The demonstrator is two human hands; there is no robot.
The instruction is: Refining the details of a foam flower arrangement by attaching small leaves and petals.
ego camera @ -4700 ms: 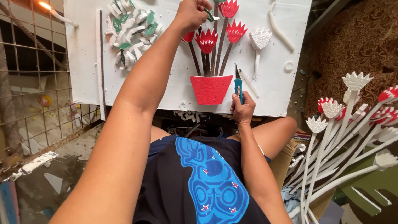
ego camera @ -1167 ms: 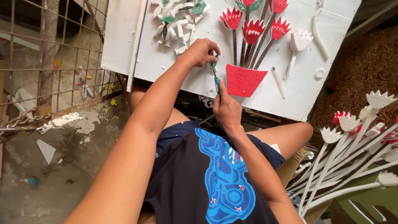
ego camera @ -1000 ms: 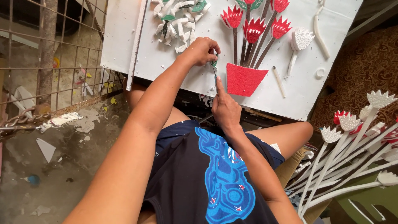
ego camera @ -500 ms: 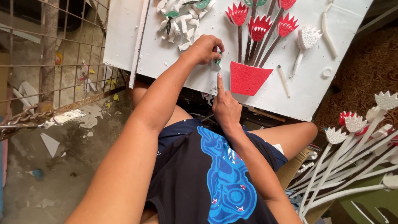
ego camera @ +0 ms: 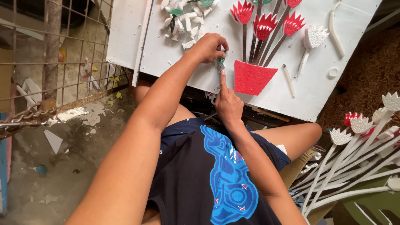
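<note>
White board (ego camera: 187,62): scrap pile (ego camera: 183,21) beside left hand (ego camera: 208,46) (red pot (ego camera: 252,77) right)

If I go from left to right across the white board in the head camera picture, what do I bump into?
Pile of white and green scraps → left hand → red pot shape → white flower → curved white strip.

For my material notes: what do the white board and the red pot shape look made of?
White board: likely foam sheet, matte, with crumbs scattered on it. Red pot shape: seemingly painted foam, with a grainy, dull surface. Neither can be told for sure.
</note>
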